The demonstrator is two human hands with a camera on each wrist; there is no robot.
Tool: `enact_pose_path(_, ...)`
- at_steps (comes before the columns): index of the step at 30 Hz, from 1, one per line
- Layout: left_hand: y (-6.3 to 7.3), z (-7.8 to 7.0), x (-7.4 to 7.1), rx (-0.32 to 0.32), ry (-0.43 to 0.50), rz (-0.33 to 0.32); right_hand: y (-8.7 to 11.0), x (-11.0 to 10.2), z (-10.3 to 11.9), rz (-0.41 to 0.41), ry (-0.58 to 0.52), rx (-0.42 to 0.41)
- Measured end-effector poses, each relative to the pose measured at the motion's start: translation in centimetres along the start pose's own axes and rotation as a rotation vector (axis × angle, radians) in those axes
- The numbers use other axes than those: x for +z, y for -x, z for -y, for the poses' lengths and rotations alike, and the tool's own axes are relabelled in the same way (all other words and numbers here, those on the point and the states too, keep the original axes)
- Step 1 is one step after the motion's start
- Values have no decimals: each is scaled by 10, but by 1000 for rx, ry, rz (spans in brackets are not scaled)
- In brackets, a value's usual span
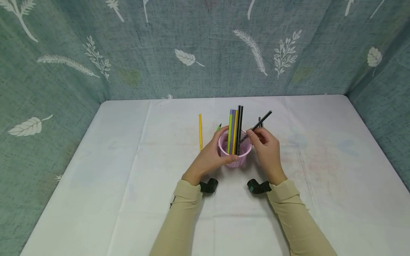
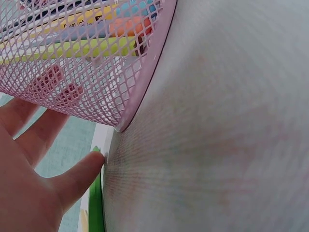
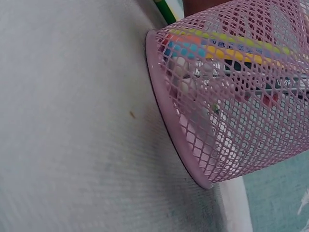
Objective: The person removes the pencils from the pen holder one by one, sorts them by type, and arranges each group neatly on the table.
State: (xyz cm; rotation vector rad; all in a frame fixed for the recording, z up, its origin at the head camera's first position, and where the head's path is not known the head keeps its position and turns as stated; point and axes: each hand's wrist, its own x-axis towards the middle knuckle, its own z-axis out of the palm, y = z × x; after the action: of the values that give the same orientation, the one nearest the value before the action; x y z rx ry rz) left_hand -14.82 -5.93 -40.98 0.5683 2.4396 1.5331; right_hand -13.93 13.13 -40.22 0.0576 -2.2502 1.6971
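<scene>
A pink mesh pencil cup (image 1: 235, 164) stands upright on the table, with my left hand (image 1: 209, 156) holding it around its left side, thumb across the front. Inside lean a lime-green pencil (image 1: 230, 122), a purple one, a yellow one (image 1: 236, 124) and black ones (image 1: 240, 121). Between thumb and fingers, my right hand (image 1: 269, 151) pinches a black pencil (image 1: 265, 116), slanted with its lower end inside the cup's rim. In the left wrist view, fingers of the left hand (image 2: 29, 183) lie against the mesh. The right wrist view shows the cup (image 3: 169, 116) but not the right hand's grip.
A yellow pencil (image 1: 200, 129) lies left of the cup. A green pencil (image 1: 219, 127) pokes out behind the left hand, and black pencil ends (image 1: 261, 120) show behind the right. A leaf-patterned curtain (image 1: 205, 53) borders the white-covered table (image 1: 160, 213).
</scene>
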Motion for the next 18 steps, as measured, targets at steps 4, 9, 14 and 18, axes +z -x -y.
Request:
enact_pose_path(4,0,-1,0,-14,-15,-7,-1,-2,0,-4,-24,-1)
enact_pose_path(9,-1,-2,0,-2,-17,-14,-1,-7,10,-4,-91,-6)
enact_pose_path(14,-1,-3,0,1,-24,-20,2,-10,27,-22,-100,-26)
enact_pose_path(18,0,-3,0,-22,-39,-24,2,-13,32,-43,-124,-44)
